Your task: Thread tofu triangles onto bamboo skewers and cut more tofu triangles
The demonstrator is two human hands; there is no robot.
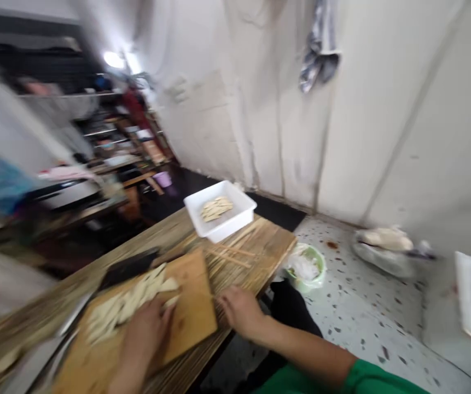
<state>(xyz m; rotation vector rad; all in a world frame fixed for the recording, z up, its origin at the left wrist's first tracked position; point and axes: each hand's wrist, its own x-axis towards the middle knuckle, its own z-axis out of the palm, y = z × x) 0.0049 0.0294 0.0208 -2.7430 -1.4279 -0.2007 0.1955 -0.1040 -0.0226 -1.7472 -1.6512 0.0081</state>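
Left hand point(145, 335): open flat, fingertips on pale strips point(125, 305) just ahead.
Right hand point(241, 310): half-curled beside cutting board point(192, 312); grip unclear.

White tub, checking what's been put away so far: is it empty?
No, a small pile of pale strips lies inside the white tub.

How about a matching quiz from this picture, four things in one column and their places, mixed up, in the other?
1 white tub
2 green bowl
3 knife
4 left hand

A on the floor beside the table
B on the cut strips on the cutting board
C at the table's far end
D by the cutting board's far edge

Pairs: 1-C, 2-A, 3-D, 4-B
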